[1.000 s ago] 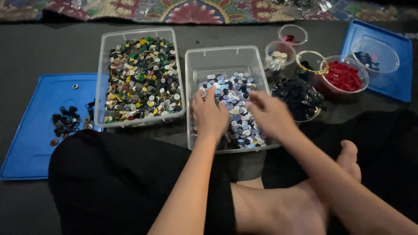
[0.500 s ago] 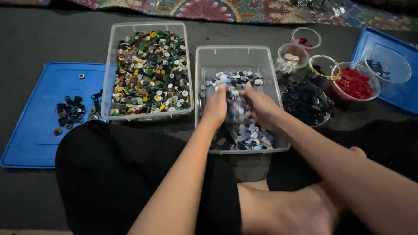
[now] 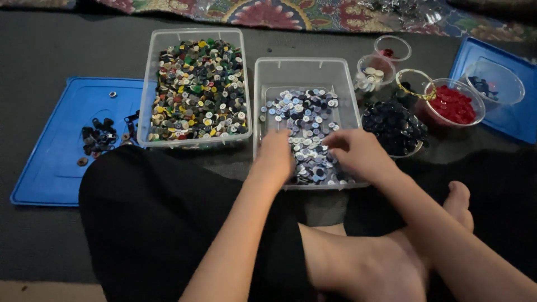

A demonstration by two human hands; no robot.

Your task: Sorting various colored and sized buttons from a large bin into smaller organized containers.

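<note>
1. Head view, your hands: your left hand [image 3: 275, 156] and right hand [image 3: 358, 154] are both down in the clear tub [image 3: 306, 70] straight ahead of you, resting on the layer of blue and white buttons [image 3: 305, 117]. The left hand lies knuckles up with its fingers curled into the buttons; you cannot tell whether it has pinched any. The right hand's fingers are drawn together at their tips just beside the left, as if nipping something small, but what lies between them is hidden.
2. Same view, left of your hands: a second clear tub [image 3: 196, 34] sits just beside the first, heaped with mixed-colour buttons [image 3: 197, 89]. Farther left, a blue lid [image 3: 50, 162] lies flat as a tray, with a small cluster of dark buttons [image 3: 99, 137] on it.
3. Same view, right of your hands: a bowl of dark navy buttons [image 3: 394, 126] is near your right wrist, and a bowl of red buttons [image 3: 454, 105] stands beyond it. Small cups [image 3: 373, 72] farther off hold pale and red pieces. Each colour has its own vessel, all near you.
4. Same view, below your hands: your crossed legs and a bare foot [image 3: 458, 204].
</note>
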